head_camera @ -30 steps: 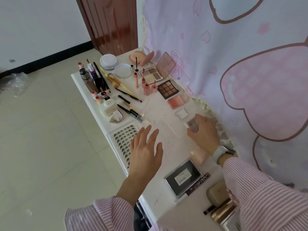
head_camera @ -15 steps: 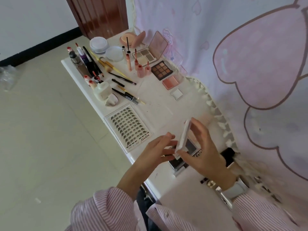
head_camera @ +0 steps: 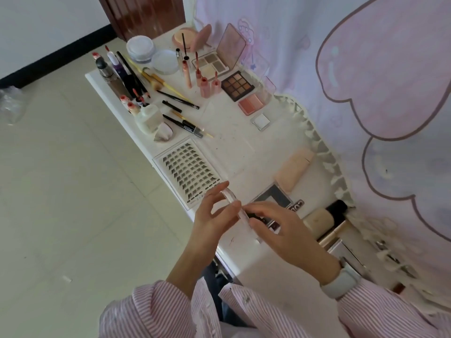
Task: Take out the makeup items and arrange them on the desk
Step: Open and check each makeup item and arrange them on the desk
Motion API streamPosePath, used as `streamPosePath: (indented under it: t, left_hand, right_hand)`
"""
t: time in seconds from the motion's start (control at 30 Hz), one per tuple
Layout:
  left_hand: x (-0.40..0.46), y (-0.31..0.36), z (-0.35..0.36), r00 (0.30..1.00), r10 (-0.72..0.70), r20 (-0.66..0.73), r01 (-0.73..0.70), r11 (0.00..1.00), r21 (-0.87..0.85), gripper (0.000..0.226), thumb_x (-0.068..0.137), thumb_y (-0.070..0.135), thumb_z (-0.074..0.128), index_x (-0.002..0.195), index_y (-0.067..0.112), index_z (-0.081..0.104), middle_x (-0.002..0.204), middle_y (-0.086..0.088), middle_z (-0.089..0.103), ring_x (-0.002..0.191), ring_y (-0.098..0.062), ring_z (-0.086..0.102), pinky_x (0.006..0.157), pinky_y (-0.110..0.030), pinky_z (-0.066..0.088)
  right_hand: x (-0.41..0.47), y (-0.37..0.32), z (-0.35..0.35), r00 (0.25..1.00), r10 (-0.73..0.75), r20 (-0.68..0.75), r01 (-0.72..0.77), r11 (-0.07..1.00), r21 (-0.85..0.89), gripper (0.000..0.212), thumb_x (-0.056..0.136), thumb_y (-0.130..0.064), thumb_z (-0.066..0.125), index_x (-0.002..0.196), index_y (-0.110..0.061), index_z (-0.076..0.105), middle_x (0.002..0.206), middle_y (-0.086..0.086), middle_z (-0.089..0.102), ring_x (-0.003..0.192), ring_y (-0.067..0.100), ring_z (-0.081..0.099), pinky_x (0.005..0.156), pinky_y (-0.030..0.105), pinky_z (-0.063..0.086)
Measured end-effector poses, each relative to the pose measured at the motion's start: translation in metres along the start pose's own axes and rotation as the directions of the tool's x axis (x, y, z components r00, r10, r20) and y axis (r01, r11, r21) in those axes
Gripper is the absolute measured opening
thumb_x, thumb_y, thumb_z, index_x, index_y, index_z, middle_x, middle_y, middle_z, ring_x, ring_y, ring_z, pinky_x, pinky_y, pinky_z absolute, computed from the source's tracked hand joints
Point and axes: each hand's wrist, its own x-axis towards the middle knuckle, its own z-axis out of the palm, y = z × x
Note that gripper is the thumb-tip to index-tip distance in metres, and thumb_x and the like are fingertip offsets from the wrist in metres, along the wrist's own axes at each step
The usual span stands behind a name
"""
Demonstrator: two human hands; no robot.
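**Observer:** What do the hands have at the near end?

**Operator:** I read both on one thing: a small clear compact [head_camera: 236, 208], turned edge-on above the desk [head_camera: 227, 132]. Left hand [head_camera: 211, 215] pinches its far end with the fingertips, other fingers loosely spread. Right hand [head_camera: 280, 228] curls round the near end, thumb underneath. It is clear of the surface, just above the black-labelled box [head_camera: 273, 200].

**Observer:** Why hold it on edge?

**Operator:** My guess: to find the seam and open it. The nine-pan palette [head_camera: 238, 86], blush compact [head_camera: 251, 103] and small white compact [head_camera: 261, 121] all lie open along the curtain side, so opening looks like the habit here.

**Observer:** Where would it go?

**Operator:** Likely the bare stretch between the white compact and the peach pouch [head_camera: 294, 168], carrying that row on. The lash tray [head_camera: 188, 172] takes the front edge, brushes and pencils the middle.

**Observer:** Anything left?

**Operator:** Yes. A beige bottle [head_camera: 317, 219] and other pieces sit in the open drawer at right. I cannot tell whether the compact's lid has parted.
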Motion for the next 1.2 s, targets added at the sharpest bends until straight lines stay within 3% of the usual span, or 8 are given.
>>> streamPosePath:
  t: [0.27,0.43,0.53,0.7,0.8,0.87,1.0,1.2]
  left_hand:
    - [0.0,0.002,0.005,0.998,0.054,-0.024,-0.05,0.992,0.12,0.05,0.064,0.024,0.082,0.106,0.032,0.056,0.116,-0.002,0.055,0.098,-0.019,0.064,0.081,-0.03,0.054]
    - [0.002,0.002,0.022,0.995,0.086,-0.043,-0.074,0.97,0.232,0.047,0.072,0.025,0.076,0.112,0.034,0.054,0.118,0.002,0.052,0.096,-0.01,0.064,0.068,-0.013,0.049]
    - [0.006,0.001,0.03,0.997,0.023,0.074,-0.031,0.994,0.108,0.036,0.084,0.022,0.065,0.113,0.042,0.056,0.122,-0.001,0.054,0.094,-0.012,0.066,0.075,-0.022,0.053]
    - [0.023,-0.005,0.049,0.977,-0.123,0.171,0.162,0.958,-0.237,0.028,0.097,0.023,0.043,0.121,0.035,0.05,0.112,0.0,0.068,0.1,-0.02,0.065,0.083,-0.035,0.054]
    - [0.039,-0.007,0.066,0.996,-0.085,0.015,0.085,0.996,-0.011,0.021,0.096,0.03,0.045,0.112,0.03,0.059,0.104,-0.001,0.07,0.094,-0.017,0.067,0.086,-0.036,0.054]
    - [0.048,-0.008,0.076,0.999,-0.013,-0.034,0.02,0.974,0.226,0.036,0.094,0.033,0.047,0.13,0.026,0.049,0.115,0.001,0.066,0.099,-0.013,0.063,0.09,-0.033,0.05]
    - [0.064,-0.015,0.082,0.973,0.231,0.0,-0.154,0.65,0.744,0.051,0.095,0.028,0.045,0.141,0.011,0.032,0.14,-0.004,0.042,0.123,-0.017,0.043,0.1,-0.029,0.035]
    - [0.084,-0.024,0.072,0.965,0.233,0.118,-0.155,0.145,0.977,0.055,0.096,0.043,0.032,0.144,0.017,0.024,0.153,-0.007,0.017,0.141,-0.024,0.01,0.112,-0.043,0.011]
  right_hand:
    - [0.005,0.005,-0.011,0.996,-0.01,0.086,0.018,0.996,-0.083,0.029,0.087,-0.012,0.059,0.116,-0.014,0.061,0.09,-0.028,0.056,0.085,-0.005,0.061,0.076,0.006,0.047]
    - [0.003,0.012,-0.017,0.999,0.009,-0.047,-0.02,0.971,-0.24,0.021,0.085,-0.009,0.059,0.106,-0.012,0.062,0.086,-0.008,0.065,0.074,0.005,0.062,0.068,0.012,0.051]
    - [0.006,0.017,-0.033,0.985,0.083,-0.151,-0.118,0.964,-0.237,0.017,0.086,-0.011,0.055,0.098,-0.019,0.064,0.08,-0.011,0.066,0.071,0.002,0.06,0.061,0.009,0.046]
    - [0.02,0.025,-0.071,0.929,0.21,-0.305,-0.27,0.947,-0.172,0.02,0.089,-0.032,0.036,0.083,-0.029,0.055,0.075,-0.003,0.063,0.066,0.014,0.064,0.061,0.029,0.056]
    - [0.037,0.031,-0.094,0.849,0.183,-0.496,-0.302,0.938,-0.17,0.02,0.096,-0.028,0.037,0.086,-0.024,0.054,0.072,-0.009,0.06,0.064,0.007,0.062,0.062,0.03,0.055]
    - [0.052,0.032,-0.106,0.817,0.149,-0.557,-0.289,0.942,-0.171,0.019,0.097,-0.021,0.038,0.096,-0.019,0.056,0.073,-0.012,0.058,0.068,0.014,0.062,0.067,0.038,0.055]
    - [0.085,0.039,-0.12,0.814,0.124,-0.567,-0.311,0.918,-0.245,0.026,0.095,-0.009,0.035,0.106,-0.001,0.057,0.092,0.013,0.061,0.082,0.037,0.062,0.078,0.048,0.049]
    - [0.126,0.053,-0.128,0.822,0.175,-0.541,-0.445,0.791,-0.42,0.022,0.09,0.002,0.037,0.086,0.005,0.058,0.089,0.026,0.064,0.086,0.039,0.059,0.064,0.031,0.036]
